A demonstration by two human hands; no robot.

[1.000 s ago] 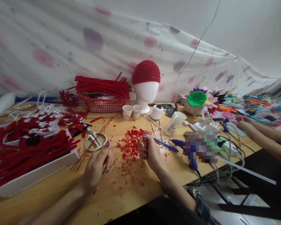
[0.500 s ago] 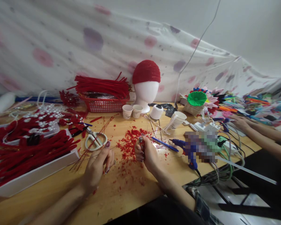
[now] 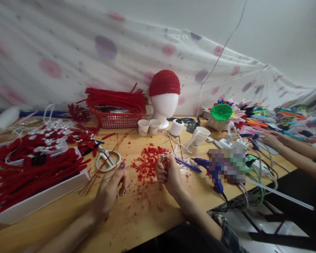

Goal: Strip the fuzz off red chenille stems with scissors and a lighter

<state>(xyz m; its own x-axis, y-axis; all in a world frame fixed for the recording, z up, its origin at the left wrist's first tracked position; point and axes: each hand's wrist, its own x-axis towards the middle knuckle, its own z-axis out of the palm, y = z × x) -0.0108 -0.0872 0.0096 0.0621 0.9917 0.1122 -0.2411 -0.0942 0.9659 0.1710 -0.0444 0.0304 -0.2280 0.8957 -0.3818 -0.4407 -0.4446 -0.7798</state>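
My right hand (image 3: 170, 174) is wrapped around a small lighter (image 3: 163, 160), its metal top poking out above the curled fingers. Under and beyond that hand spreads a heap of red fuzzy clippings (image 3: 147, 160). My left hand (image 3: 112, 184) is closed, thumb pressed toward the bent fingers; whatever it may pinch is hidden or too thin to see. Close beyond it lie white-handled scissors (image 3: 107, 161), with thin red wires (image 3: 94, 174) across and beside them. A blue pen (image 3: 188, 164) rests just right of the lighter.
At left, a white box (image 3: 42, 200) holds red chenille stems. A red basket (image 3: 118, 121), a foam head (image 3: 164, 105) with a red covering and paper cups (image 3: 143, 127) stand behind. A blue glue gun (image 3: 214, 172) and cables lie right, near another person's arms (image 3: 292, 149).
My right hand has shifted slightly right and toward me with the lighter. The left hand stays almost where it was, still closed.
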